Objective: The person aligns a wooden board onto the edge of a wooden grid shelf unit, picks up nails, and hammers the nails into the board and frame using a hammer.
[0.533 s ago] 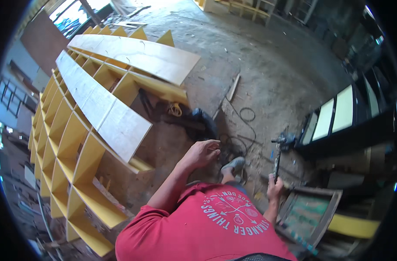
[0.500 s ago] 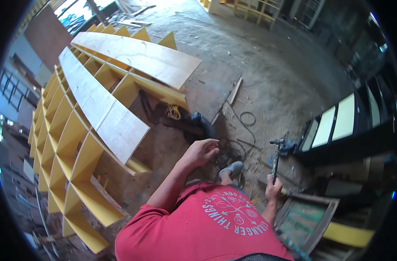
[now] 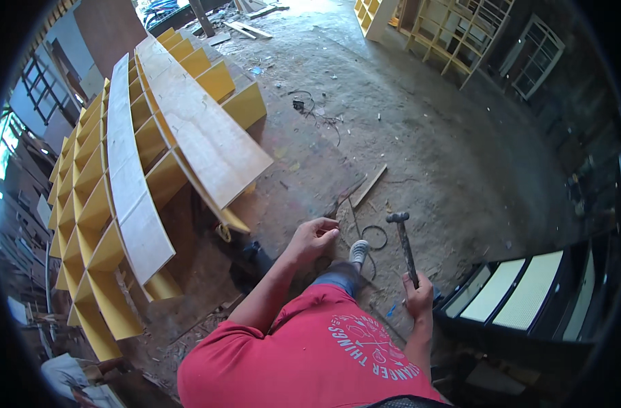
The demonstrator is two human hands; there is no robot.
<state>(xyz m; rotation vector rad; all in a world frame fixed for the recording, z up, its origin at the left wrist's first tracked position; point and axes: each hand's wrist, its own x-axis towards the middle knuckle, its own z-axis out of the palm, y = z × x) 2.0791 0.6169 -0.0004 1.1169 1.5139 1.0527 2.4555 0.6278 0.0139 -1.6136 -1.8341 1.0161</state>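
Observation:
My right hand (image 3: 419, 295) is wrapped round the handle of a hammer (image 3: 408, 253), whose dark head points up and away from me. In front of my chest, my left hand (image 3: 313, 241) has its fingers curled in with the thumb against them; whatever may be between them is hidden. To the left stands a large curved yellow lattice frame (image 3: 93, 253). Two long pale plywood strips lie over it, an inner strip (image 3: 135, 212) and a wider strip (image 3: 203, 139) nearer the open floor. Neither hand touches the frame.
A black cabinet with cream panels (image 3: 530, 291) stands close on my right. On the floor ahead lie a wooden offcut (image 3: 369, 185) and a looped cable (image 3: 375, 236). More yellow grid frames (image 3: 453, 35) stand at the back.
My view has shifted forward and turned, so the lattice sits farther left and more floor shows ahead. The cabinet appears lower. The hammer stays in my right hand; its head now tilts left.

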